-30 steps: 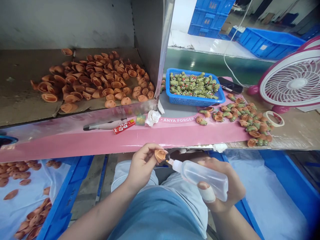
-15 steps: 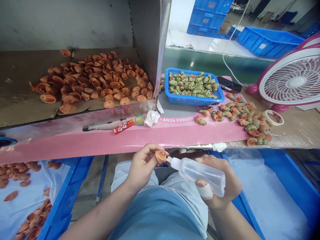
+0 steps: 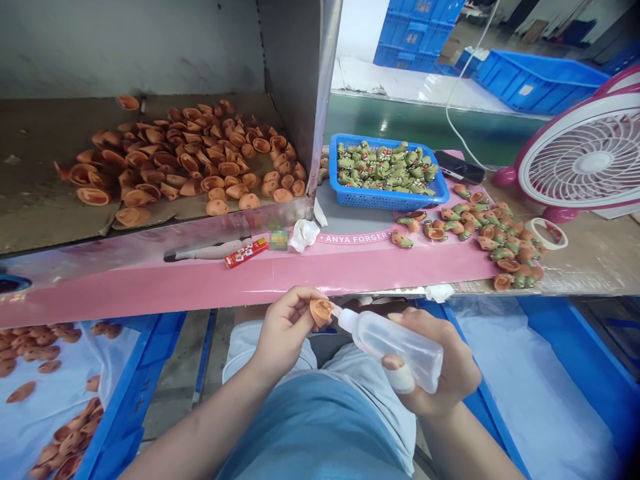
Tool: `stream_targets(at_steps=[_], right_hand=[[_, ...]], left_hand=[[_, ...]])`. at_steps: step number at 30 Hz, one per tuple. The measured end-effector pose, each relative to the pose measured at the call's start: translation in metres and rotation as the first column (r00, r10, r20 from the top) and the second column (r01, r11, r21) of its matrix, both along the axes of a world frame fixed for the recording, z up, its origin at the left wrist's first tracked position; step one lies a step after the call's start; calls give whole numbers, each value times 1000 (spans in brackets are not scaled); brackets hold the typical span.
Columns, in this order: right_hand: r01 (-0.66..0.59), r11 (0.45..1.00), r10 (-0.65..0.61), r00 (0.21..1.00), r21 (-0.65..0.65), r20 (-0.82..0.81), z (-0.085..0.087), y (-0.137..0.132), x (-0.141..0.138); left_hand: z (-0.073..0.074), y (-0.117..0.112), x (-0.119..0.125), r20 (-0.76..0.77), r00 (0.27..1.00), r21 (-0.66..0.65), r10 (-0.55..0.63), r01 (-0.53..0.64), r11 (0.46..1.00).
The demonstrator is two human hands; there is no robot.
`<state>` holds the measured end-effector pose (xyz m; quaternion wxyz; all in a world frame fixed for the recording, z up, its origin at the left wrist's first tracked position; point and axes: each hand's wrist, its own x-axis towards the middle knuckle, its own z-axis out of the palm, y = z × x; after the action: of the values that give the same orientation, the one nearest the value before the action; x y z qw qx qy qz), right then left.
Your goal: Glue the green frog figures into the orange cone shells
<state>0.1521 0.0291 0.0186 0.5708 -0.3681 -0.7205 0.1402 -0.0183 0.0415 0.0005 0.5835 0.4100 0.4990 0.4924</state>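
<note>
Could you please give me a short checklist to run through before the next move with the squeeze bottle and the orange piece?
1. Orange cup-shaped piece secure in left hand: ok, pinched between the fingers.
2. Plastic squeeze bottle firmly in right hand: ok, gripped with the nozzle towards the piece.
3. Nozzle tip touching the piece: cannot tell from this view.
4. Liquid in the bottle: cannot tell, none clearly visible.
5. White wrap on the right thumb: ok, in place.

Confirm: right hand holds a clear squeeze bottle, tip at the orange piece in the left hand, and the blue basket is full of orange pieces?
No: the head view shows the blue basket full of green figures, not orange pieces. The rest is right: the right hand holds the clear squeeze bottle, tip at the orange piece in the left hand.
</note>
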Motion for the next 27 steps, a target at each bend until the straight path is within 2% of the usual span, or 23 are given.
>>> stream_targets(at_steps=[10,14,17,20,24,27], right_hand=[[48,999,-46,994,-20,98,9,0,0],[42,998,-36,993,-49,114,11,2,-3],[113,985,-111,994,-132,19,9,2,1],[157,949,-213,959,-275,-188,1,4,9],[-9,885,-200,896,-466,-396,-20,21,18],[-68,839,-176,905,-539,-388,-34,49,13]], left_hand=[[-4,0,-2,-38,999,31,33,-31,999],[-5,-1,-1,-68,998,60,-18,22,998],[-6,1,0,-55,998,46,-25,27,999],[-8,6,-2,33,999,-43,19,-18,999],[-6,14,-6,188,974,-164,128,-97,982],[-1,19,-8,229,956,-195,183,-140,971]])
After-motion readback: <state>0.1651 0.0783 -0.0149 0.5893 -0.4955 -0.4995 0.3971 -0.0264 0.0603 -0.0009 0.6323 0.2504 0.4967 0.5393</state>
